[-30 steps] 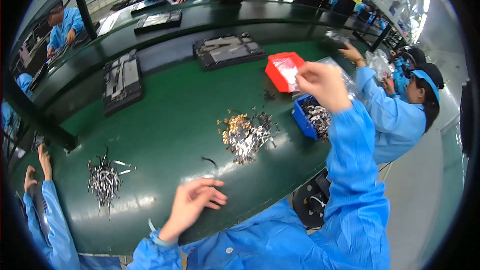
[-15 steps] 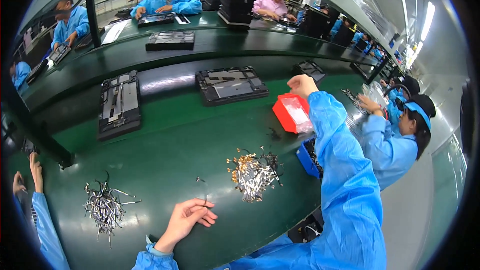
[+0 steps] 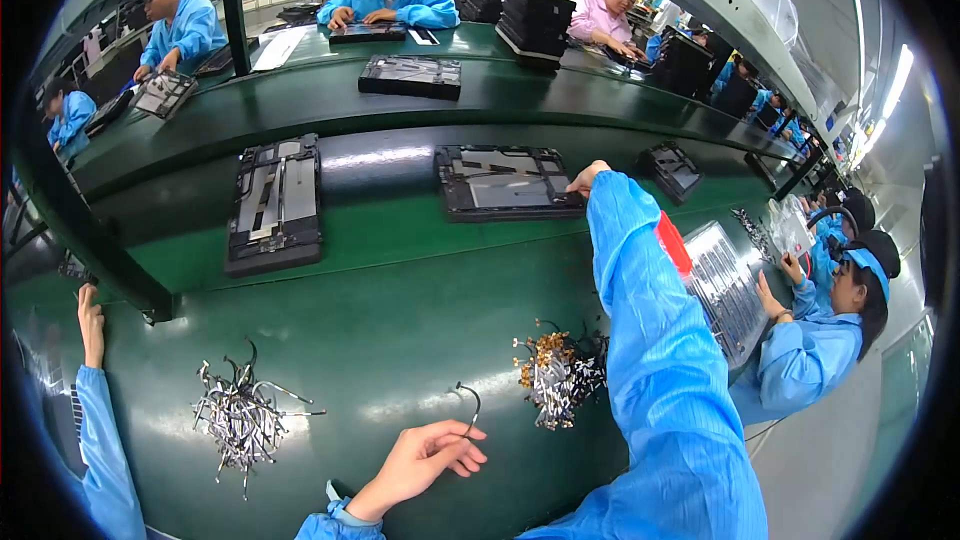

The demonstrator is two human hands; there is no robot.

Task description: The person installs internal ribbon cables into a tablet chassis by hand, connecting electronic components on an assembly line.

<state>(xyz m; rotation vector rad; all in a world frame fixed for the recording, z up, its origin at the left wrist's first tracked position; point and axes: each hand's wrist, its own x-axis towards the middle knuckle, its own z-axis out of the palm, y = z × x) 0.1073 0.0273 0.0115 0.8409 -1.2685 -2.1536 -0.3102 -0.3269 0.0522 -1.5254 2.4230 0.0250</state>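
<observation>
A curved cable (image 3: 479,404) is pinched by the left hand (image 3: 428,460) in front of the black-framed device (image 3: 508,180), at whose right end the grip of the right hand (image 3: 590,177) cannot be determined.

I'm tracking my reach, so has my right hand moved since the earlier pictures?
Yes. Against the red bin, your right hand has moved left and farther from you, to the right end of the nearest black-framed device.

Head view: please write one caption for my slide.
Left hand holding a thin dark strip over a green table, right hand at the edge of a black-framed unit.
</observation>
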